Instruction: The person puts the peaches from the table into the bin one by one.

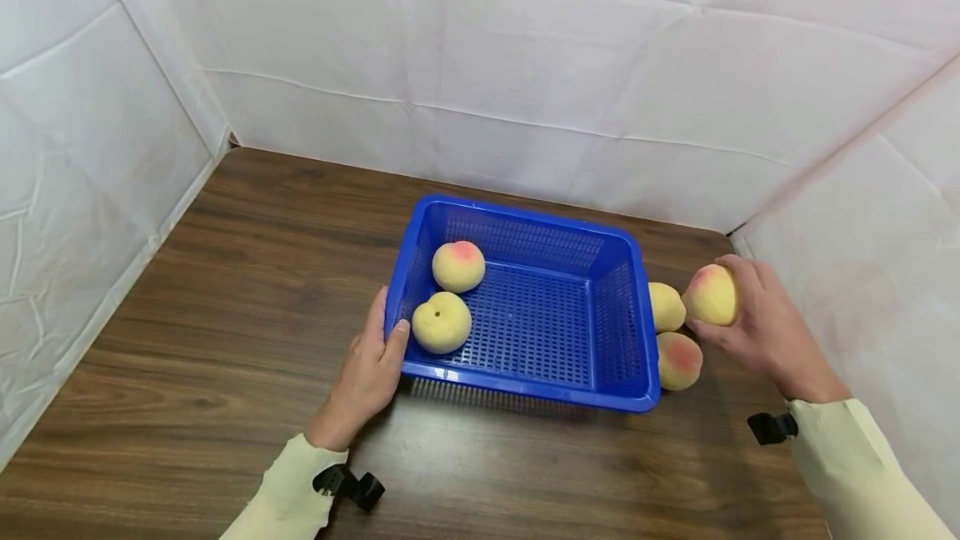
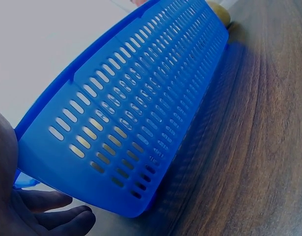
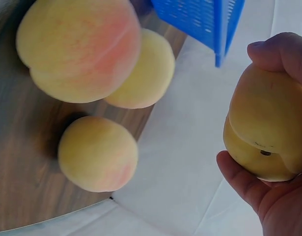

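A blue plastic basket (image 1: 525, 386) with slotted sides stands on the table, two yellow-and-pink peaches inside: one peach (image 1: 458, 266) behind, another peach (image 1: 442, 323) in front of it. My left hand (image 1: 369, 365) grips the basket's left end, thumb over the rim; in the left wrist view its fingers (image 2: 67, 221) curl by the outer wall. To the right of the basket, my right hand (image 1: 765, 323) holds a peach (image 3: 271, 123) between thumb and fingers, raised off the table. Below it in the right wrist view, several peaches lie on the wood, including one peach (image 3: 98, 154) set apart.
Outside the basket's right end sit a peach (image 1: 666, 307) and a redder peach (image 1: 679, 362). White sheeting (image 1: 510, 65) hangs behind the brown wooden table (image 1: 225, 315) and along both sides. Each wrist carries a small black camera.
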Available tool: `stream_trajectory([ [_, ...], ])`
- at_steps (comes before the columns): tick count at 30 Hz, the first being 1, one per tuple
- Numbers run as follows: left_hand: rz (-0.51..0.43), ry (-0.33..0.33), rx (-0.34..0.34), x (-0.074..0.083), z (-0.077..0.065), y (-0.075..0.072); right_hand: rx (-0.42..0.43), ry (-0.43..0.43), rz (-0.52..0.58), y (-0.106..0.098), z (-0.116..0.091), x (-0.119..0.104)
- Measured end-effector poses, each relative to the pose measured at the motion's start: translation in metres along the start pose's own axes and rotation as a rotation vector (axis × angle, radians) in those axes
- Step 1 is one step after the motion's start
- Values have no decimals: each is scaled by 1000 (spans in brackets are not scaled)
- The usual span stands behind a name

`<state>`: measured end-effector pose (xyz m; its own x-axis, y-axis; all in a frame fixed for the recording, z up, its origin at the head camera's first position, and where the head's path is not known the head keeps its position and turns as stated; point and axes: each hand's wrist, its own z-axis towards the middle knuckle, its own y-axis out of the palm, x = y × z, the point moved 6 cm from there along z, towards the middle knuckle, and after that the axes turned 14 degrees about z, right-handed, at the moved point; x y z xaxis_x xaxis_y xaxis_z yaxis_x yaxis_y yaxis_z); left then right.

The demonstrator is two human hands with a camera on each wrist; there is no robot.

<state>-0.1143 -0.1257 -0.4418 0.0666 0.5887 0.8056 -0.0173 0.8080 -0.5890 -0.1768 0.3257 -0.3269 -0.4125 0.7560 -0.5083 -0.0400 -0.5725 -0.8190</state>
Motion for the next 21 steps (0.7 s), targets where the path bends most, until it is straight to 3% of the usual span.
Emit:
stream_trajectory([
  [10,-7,0,-3,2,0,0,-31,10,16,1,18,-16],
  [21,-19,1,-6,1,0,0,-37,-96,18,11,37,-31],
])
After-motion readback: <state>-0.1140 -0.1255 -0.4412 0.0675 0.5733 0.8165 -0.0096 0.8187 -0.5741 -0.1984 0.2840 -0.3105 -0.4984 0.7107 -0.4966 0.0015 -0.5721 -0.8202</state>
